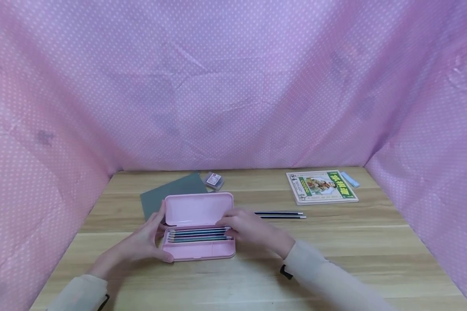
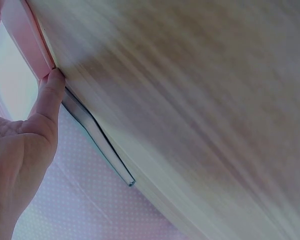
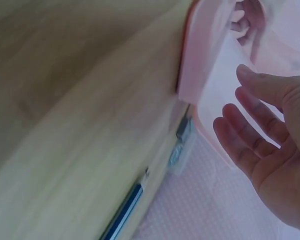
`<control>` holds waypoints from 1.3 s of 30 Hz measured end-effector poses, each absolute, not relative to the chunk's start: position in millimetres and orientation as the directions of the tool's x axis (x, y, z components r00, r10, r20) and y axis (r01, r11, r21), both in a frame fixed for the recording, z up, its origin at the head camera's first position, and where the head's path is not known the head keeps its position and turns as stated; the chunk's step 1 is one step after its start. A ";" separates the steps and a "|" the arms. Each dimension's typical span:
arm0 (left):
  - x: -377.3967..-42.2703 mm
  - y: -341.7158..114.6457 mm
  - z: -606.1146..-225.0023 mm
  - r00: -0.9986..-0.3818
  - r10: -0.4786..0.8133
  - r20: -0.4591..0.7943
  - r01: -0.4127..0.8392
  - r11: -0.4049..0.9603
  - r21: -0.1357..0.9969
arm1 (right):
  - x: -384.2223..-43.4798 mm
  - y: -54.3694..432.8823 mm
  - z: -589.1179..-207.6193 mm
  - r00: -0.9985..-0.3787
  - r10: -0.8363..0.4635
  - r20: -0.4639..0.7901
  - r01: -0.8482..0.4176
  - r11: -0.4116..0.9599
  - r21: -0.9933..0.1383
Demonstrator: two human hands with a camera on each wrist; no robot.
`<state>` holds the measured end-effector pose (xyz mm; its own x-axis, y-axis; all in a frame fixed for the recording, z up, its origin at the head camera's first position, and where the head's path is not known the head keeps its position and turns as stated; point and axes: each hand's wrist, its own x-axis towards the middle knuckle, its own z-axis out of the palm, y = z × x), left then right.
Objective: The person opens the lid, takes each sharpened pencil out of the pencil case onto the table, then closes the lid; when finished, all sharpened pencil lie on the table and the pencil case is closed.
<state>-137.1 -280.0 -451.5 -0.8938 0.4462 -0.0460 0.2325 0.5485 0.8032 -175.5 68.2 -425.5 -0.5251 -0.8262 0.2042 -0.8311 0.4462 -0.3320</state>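
Observation:
A pink pencil case (image 1: pixel 190 251) lies on the table with its lid (image 1: pixel 199 209) raised at the back. Several pencils (image 1: pixel 198 235) lie side by side in its long rear compartment. My left hand (image 1: pixel 142 242) holds the case by its left end, the thumb at the front corner and the fingers by the lid. Over the right end of the pencils is my right hand (image 1: pixel 251 226). In the right wrist view its fingers (image 3: pixel 250 137) are spread and loosely bent, with nothing seen between them. The pencils inside are hidden from both wrist views.
To the right of the case lie two dark pencils (image 1: pixel 280 215). A grey-green notebook (image 1: pixel 175 192) and a small labelled box (image 1: pixel 214 180) are behind it. At the back right are a picture-covered book (image 1: pixel 323 188) and a light blue strip (image 1: pixel 350 179). Pink dotted cloth (image 1: pixel 233 108) surrounds the table.

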 end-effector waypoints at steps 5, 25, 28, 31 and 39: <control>-136.5 -280.6 -451.1 -0.893 0.449 -0.038 0.237 0.541 0.807 | -178.1 57.1 -432.7 -0.540 -0.828 0.151 -0.813 0.467 -0.348; -134.7 -280.3 -452.9 -0.891 0.453 -0.025 0.237 0.512 0.826 | -172.6 39.5 -435.6 -0.570 -0.817 0.084 -0.798 0.527 -0.294; -133.9 -280.4 -452.7 -0.895 0.445 -0.039 0.227 0.527 0.819 | -172.2 36.9 -435.9 -0.564 -0.822 0.083 -0.806 0.526 -0.271; -133.3 -280.4 -452.6 -0.895 0.444 -0.047 0.225 0.539 0.811 | -171.6 35.2 -436.5 -0.562 -0.823 0.079 -0.807 0.525 -0.269; -134.2 -278.8 -453.0 -0.893 0.447 -0.045 0.228 0.538 0.812 | -169.3 32.1 -437.6 -0.569 -0.817 0.093 -0.808 0.535 -0.245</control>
